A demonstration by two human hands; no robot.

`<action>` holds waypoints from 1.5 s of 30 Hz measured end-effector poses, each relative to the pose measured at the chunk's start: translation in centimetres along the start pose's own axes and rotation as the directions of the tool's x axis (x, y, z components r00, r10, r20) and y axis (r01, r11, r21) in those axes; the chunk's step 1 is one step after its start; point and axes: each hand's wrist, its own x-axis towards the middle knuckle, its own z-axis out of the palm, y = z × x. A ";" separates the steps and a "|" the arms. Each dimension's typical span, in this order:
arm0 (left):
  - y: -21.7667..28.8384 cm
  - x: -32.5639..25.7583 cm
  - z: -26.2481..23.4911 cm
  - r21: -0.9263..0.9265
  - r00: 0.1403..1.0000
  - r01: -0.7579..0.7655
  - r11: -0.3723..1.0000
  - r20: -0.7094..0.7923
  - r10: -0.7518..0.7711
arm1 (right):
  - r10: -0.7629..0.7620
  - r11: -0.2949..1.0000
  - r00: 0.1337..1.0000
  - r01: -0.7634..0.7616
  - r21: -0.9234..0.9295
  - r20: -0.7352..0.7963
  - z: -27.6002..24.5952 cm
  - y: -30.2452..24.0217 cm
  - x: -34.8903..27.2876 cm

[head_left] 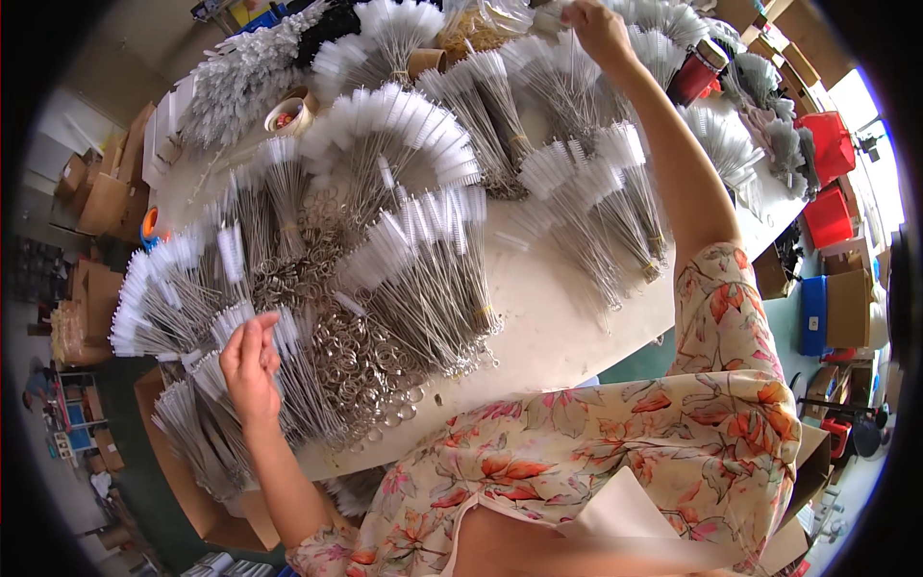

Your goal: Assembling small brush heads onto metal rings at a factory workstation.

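Observation:
Loosely curled fingers, partly apart, mark my left hand [252, 367], which hovers above bundles of wire brushes [204, 293] with white bristles at the table's left; nothing shows in it. Just right of this hand lies a heap of metal rings [358, 358]. A row of loose brushes [413, 274] with looped wire ends rests beside the heap. My right hand [598, 31] reaches across to the far side of the table, its fingers bent down among white-bristled brushes. What those fingers hold, if anything, is too small to make out.
Banded brush bundles [625, 207] lie on the white table [548, 332]. A small round container [288, 117] and a red canister [700, 69] stand farther back. Cardboard boxes [101, 197] line the left side; red bins [829, 144] and a blue crate [813, 315] stand at right.

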 end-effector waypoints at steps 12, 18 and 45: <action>-0.8 -0.7 14.9 0.215 0.681 -0.732 0.647 0.254 0.687 | -0.447 0.332 0.817 -0.226 0.916 0.364 -4.2 -24.8 -23.2; -2.2 -4.5 12.8 0.198 0.494 -0.867 0.456 0.232 0.838 | -0.200 0.128 0.774 -0.587 0.799 0.601 -1.8 -19.8 -27.4; -7.7 -12.8 7.4 0.227 0.609 -0.782 0.580 0.476 0.634 | -0.461 0.432 -0.135 -0.898 0.089 0.877 -5.2 -21.5 -34.3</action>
